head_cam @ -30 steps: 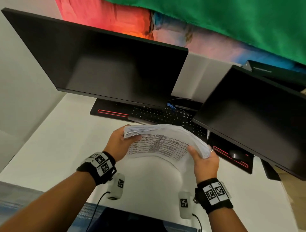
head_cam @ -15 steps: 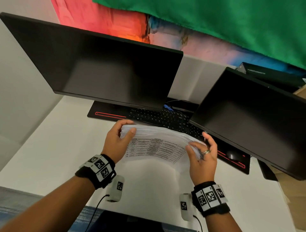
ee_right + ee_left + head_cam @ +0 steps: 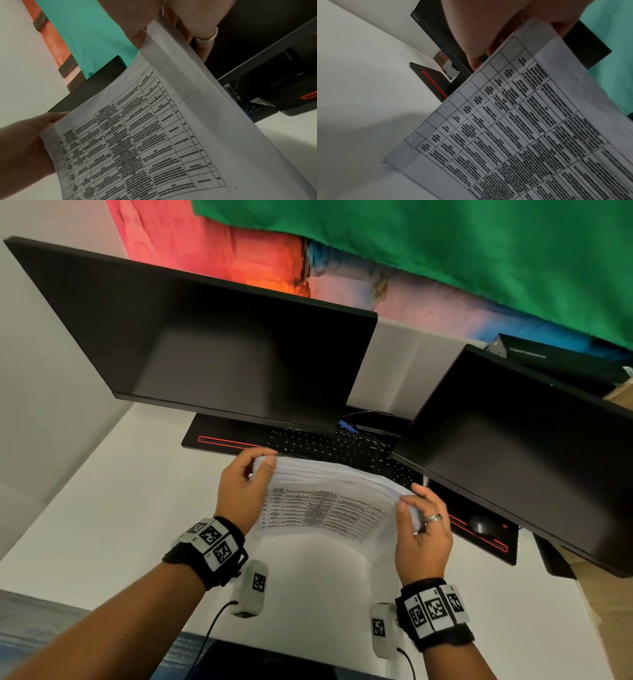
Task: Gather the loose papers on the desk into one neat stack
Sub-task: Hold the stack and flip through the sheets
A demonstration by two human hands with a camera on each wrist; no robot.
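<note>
Paper stack stood on edge between both hands

The paper stack (image 3: 329, 491) stood on its lower edge on the white tabletop (image 3: 102, 525), just in front of the keyboard (image 3: 342, 445), its printed table facing the person and its top edge fanned, not yet square. The left hand (image 3: 241, 491) gripped the upper left corner, thumb in front and fingers curled behind; the right hand (image 3: 423, 529) pinched the upper right corner the same way, its ring finger wearing a band. Both wrists were raised, palms turned inward toward each other. The risk, as I judged it, was that the bowed sheets could slip sideways or buckle if either grip loosened during tapping, spilling pages toward the keyboard or the mouse (image 3: 481, 524).
</note>
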